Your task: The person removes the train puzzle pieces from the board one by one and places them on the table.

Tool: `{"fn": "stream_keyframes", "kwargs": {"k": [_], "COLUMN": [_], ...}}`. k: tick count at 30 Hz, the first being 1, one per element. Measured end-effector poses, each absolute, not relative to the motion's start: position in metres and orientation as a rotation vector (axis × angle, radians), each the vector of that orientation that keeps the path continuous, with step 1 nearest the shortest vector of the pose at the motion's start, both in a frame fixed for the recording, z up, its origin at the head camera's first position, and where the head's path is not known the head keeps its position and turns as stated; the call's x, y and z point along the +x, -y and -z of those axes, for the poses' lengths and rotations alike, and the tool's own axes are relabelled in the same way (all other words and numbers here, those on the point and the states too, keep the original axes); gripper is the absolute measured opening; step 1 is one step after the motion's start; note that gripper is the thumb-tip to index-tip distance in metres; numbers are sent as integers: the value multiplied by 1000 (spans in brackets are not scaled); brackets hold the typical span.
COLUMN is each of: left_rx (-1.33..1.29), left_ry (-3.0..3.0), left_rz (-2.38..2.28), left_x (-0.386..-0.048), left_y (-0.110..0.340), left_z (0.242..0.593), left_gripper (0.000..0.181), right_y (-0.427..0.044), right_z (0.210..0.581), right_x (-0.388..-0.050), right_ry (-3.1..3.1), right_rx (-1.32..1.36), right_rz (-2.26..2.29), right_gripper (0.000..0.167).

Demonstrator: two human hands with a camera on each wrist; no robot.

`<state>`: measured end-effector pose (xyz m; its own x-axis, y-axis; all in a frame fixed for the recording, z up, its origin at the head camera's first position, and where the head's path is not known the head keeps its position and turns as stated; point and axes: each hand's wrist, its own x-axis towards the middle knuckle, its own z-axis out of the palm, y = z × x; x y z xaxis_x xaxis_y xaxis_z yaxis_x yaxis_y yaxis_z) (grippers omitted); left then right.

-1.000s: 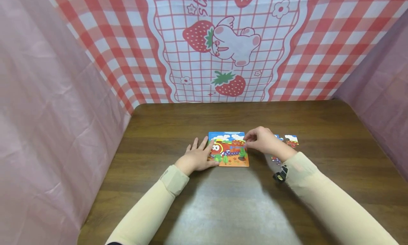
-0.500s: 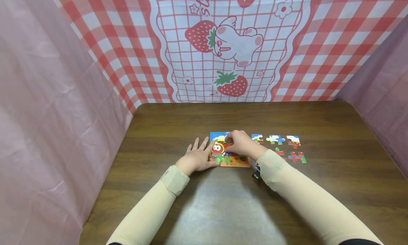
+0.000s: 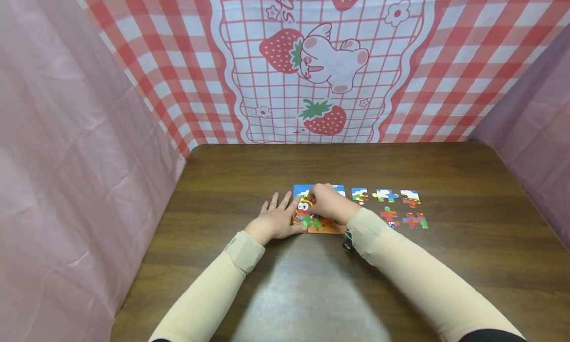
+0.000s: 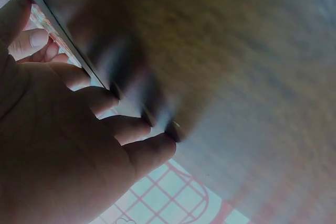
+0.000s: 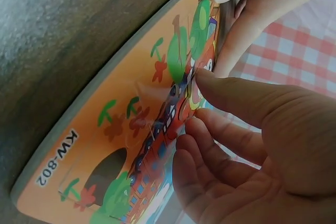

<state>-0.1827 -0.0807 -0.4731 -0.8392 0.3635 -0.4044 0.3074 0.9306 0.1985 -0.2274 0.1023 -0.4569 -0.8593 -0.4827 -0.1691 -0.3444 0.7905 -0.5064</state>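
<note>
A flat puzzle board (image 3: 331,226) with a red cartoon train picture lies on the wooden table. My left hand (image 3: 277,222) rests on its left edge, fingers spread; in the left wrist view the fingers (image 4: 147,153) reach past the board's edge. Over the middle left of the picture, beside the train's eyes, my right hand (image 3: 331,203) has its thumb and fingertips lowered to the surface. In the right wrist view, the right hand (image 5: 252,140) pinches what looks like a puzzle piece (image 5: 188,100) against the printed train; it blends with the picture and is mostly hidden.
Right of the board lie several loose jigsaw pieces in two rows, among them a sky piece (image 3: 385,195), a white and red piece (image 3: 409,197) and a red and green piece (image 3: 415,220). A checked strawberry cloth (image 3: 311,84) hangs behind the table (image 3: 245,169).
My right hand has moved left from the board's right edge to over the train's front, uncovering the loose pieces. The left hand has stayed on the left edge.
</note>
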Motion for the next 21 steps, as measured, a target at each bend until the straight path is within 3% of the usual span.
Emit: {"fn": "stream_keyframes", "kwargs": {"k": [21], "left_rx": [471], "left_ry": [-2651], "left_rz": [-163], "left_x": [-182], "left_y": [79], "left_z": [472], "left_gripper": [100], "right_y": [-97], "right_z": [458], "right_x": [-233], "right_ry": [-2690], "right_rx": [-522], "right_rz": [622], "right_gripper": [21]}}
